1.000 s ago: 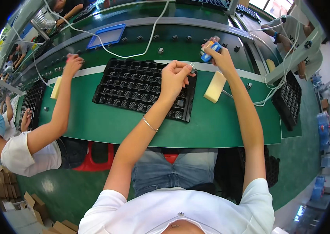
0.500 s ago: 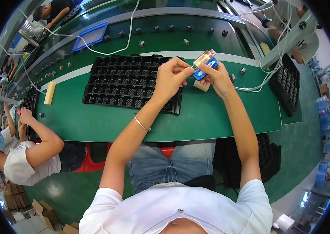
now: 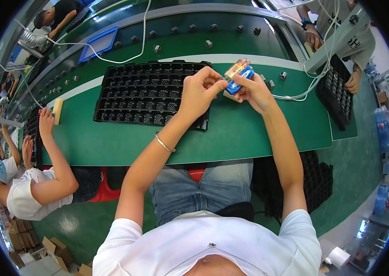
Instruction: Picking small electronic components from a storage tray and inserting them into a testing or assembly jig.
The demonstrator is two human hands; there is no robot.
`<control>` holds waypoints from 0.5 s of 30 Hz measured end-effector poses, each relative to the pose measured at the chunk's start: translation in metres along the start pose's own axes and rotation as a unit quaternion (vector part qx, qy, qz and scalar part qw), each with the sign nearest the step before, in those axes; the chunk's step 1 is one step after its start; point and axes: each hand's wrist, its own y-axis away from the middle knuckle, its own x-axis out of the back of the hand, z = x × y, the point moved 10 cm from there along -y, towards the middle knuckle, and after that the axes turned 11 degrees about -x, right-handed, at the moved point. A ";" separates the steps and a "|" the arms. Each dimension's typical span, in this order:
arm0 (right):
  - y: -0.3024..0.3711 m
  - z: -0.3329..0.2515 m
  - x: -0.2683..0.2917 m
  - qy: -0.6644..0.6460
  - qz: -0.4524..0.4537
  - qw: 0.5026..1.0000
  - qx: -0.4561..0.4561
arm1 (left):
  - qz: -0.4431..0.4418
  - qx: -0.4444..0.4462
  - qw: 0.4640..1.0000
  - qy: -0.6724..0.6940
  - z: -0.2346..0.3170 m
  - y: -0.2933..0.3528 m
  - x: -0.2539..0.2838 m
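Above the green table (image 3: 249, 138), both hands meet around a small blue device with a clear amber top (image 3: 238, 72). My right hand (image 3: 256, 93) grips its blue lower part, with the thumb across its face. My left hand (image 3: 198, 92) is closed in a pinch, its fingertips touching the left side of the device. Whatever lies between those fingertips is too small to make out. Beneath my left forearm and hand lies a black plastic tray (image 3: 144, 92) with rows of pockets. A pale block (image 3: 228, 95) is mostly hidden behind my hands.
Small grey parts (image 3: 209, 43) sit spaced along the green belt beyond, near a blue-rimmed tray (image 3: 98, 43). White cables (image 3: 302, 95) and another black tray (image 3: 335, 94) are at right, where a person's hand (image 3: 354, 82) rests. Another person (image 3: 29, 184) works at left.
My hands keep hold of the device, which has tilted slightly. At left, a co-worker's hand has risen toward the pale block. Another person's hand now touches the right-hand tray.
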 end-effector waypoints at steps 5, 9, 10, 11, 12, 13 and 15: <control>0.005 0.000 -0.002 0.003 -0.009 1.000 -0.001 | 0.007 0.039 0.999 0.034 0.001 0.002 -0.002; 0.006 0.003 -0.007 -0.011 -0.015 1.000 0.004 | -0.001 0.011 1.000 -0.022 0.005 0.004 -0.001; 0.006 0.004 -0.008 -0.020 -0.018 1.000 0.004 | -0.014 -0.038 0.995 -0.087 0.015 0.004 -0.002; 0.006 0.002 -0.007 -0.021 -0.022 1.000 0.003 | -0.012 -0.036 0.995 -0.090 0.015 0.003 0.000; 0.007 -0.004 -0.008 -0.033 -0.044 0.998 0.011 | -0.023 -0.039 0.995 -0.089 0.019 0.000 0.000; 0.009 -0.009 -0.011 -0.045 -0.068 0.997 0.018 | -0.033 -0.040 0.995 -0.087 0.023 -0.002 0.001; 0.012 -0.017 -0.003 -0.049 -0.069 0.996 0.037 | 0.006 -0.057 0.984 -0.168 0.038 0.001 0.025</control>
